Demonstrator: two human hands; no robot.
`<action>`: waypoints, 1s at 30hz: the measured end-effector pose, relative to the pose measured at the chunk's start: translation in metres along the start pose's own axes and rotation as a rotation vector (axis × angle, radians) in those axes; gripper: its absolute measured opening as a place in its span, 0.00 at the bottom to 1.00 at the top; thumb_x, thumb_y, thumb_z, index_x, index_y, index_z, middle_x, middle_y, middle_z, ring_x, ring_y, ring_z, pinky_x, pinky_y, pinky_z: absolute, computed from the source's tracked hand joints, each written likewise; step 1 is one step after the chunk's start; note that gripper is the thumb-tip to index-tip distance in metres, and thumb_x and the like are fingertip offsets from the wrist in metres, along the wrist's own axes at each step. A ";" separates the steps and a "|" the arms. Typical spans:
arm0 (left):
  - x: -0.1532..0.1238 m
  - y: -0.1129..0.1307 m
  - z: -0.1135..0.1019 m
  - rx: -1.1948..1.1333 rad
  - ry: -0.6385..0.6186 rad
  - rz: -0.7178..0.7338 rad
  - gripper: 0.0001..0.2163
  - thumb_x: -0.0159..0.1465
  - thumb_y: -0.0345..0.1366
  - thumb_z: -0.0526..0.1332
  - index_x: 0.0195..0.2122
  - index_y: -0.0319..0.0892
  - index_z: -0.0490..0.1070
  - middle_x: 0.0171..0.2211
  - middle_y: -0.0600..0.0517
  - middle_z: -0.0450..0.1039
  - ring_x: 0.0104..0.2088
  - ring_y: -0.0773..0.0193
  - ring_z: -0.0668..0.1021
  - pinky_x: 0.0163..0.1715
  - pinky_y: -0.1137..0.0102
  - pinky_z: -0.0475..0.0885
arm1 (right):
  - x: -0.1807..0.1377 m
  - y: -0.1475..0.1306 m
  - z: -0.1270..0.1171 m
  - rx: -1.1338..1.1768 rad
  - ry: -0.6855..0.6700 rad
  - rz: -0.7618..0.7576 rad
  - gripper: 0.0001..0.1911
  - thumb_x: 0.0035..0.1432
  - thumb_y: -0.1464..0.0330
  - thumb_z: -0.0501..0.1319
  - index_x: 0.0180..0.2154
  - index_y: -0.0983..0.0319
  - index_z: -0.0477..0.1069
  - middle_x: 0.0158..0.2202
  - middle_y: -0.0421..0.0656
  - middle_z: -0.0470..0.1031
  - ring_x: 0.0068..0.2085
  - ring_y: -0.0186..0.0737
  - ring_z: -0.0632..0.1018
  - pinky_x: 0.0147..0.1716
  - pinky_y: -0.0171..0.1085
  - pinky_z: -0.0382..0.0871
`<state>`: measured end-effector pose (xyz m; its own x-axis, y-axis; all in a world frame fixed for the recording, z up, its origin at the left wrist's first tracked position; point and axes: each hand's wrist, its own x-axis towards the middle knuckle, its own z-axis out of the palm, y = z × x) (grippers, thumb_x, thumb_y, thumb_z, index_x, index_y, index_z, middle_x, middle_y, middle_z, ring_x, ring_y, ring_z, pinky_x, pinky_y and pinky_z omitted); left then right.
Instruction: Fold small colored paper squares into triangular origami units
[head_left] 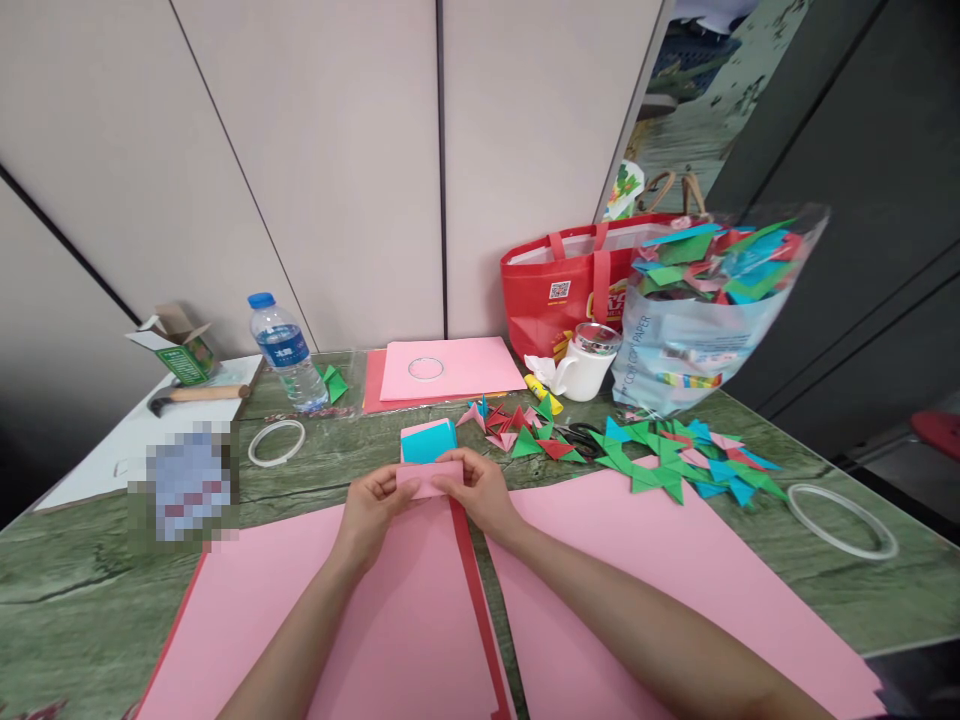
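Pink paper piece (420,480) is up btwn the L hand (369,512) & R hand (481,492), just by the near edge of a small stack (429,443) of blue & pink paper. Each hand is mostly closed, w/ a thumb on the front of the paper & fingers behind, pinching one end; neither holds anything else. The piece is a short, flat strip, maybe folded over, so I'd say it's part done; can't tell how many folds. Lots looks done: pointy folded bits (637,478) in green, blue, red & pink lie on the green table (82,590), & a clear plastic bag (660,345) is stuffed w/ more. Left to do, I guess: the small stack, smooth & blue on top, plus the big pink sheets (637,570), flat w/ no folds I can see. The white ring (885,545) on the R is round & looks like hard plastic.
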<state>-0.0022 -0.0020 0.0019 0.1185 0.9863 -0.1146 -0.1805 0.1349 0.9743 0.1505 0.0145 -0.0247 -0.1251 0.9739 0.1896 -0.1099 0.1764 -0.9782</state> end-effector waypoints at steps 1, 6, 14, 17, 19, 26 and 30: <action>0.000 0.000 0.000 -0.002 -0.003 0.002 0.15 0.48 0.37 0.65 0.37 0.37 0.73 0.32 0.46 0.77 0.33 0.56 0.77 0.36 0.65 0.71 | 0.000 0.000 0.000 -0.002 0.002 0.001 0.12 0.43 0.64 0.62 0.32 0.62 0.69 0.27 0.39 0.69 0.27 0.34 0.70 0.24 0.32 0.67; 0.000 -0.001 0.000 -0.006 -0.013 0.007 0.15 0.49 0.38 0.64 0.38 0.37 0.73 0.33 0.46 0.77 0.35 0.56 0.77 0.36 0.65 0.71 | 0.000 0.001 0.000 0.023 0.003 0.012 0.12 0.42 0.64 0.63 0.31 0.62 0.69 0.26 0.38 0.69 0.26 0.33 0.70 0.24 0.32 0.67; 0.000 0.001 0.001 -0.014 -0.018 -0.001 0.15 0.51 0.39 0.63 0.38 0.37 0.73 0.33 0.47 0.77 0.35 0.56 0.76 0.34 0.66 0.71 | 0.000 0.000 0.000 0.013 0.002 0.004 0.12 0.43 0.64 0.63 0.31 0.62 0.69 0.26 0.39 0.68 0.26 0.33 0.70 0.23 0.31 0.67; -0.001 0.002 0.002 -0.021 -0.009 -0.009 0.15 0.50 0.40 0.63 0.36 0.37 0.73 0.32 0.47 0.77 0.34 0.57 0.77 0.34 0.66 0.71 | 0.000 0.000 0.000 0.008 0.002 0.004 0.12 0.43 0.64 0.63 0.31 0.62 0.69 0.26 0.39 0.68 0.26 0.33 0.70 0.23 0.31 0.68; -0.001 0.002 0.002 -0.024 -0.006 -0.006 0.14 0.50 0.40 0.63 0.36 0.37 0.74 0.31 0.48 0.77 0.33 0.58 0.77 0.34 0.66 0.71 | 0.001 0.000 0.000 0.012 0.003 0.007 0.12 0.43 0.64 0.63 0.31 0.62 0.69 0.26 0.39 0.68 0.26 0.33 0.70 0.23 0.31 0.68; 0.001 0.000 0.001 -0.026 0.006 -0.002 0.14 0.50 0.41 0.63 0.35 0.38 0.74 0.31 0.49 0.77 0.33 0.58 0.77 0.33 0.66 0.71 | 0.000 0.000 0.001 0.050 -0.001 0.017 0.12 0.42 0.64 0.63 0.31 0.62 0.69 0.26 0.38 0.68 0.25 0.33 0.69 0.23 0.32 0.68; 0.001 -0.001 0.001 -0.024 0.015 0.001 0.14 0.50 0.40 0.63 0.35 0.38 0.74 0.30 0.48 0.77 0.33 0.58 0.77 0.34 0.65 0.71 | 0.000 -0.001 0.001 0.049 0.001 0.019 0.11 0.43 0.65 0.63 0.31 0.62 0.68 0.26 0.38 0.68 0.25 0.33 0.70 0.23 0.32 0.68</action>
<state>-0.0012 -0.0012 0.0011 0.1035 0.9877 -0.1172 -0.2042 0.1364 0.9694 0.1499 0.0139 -0.0235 -0.1263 0.9772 0.1704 -0.1555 0.1502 -0.9764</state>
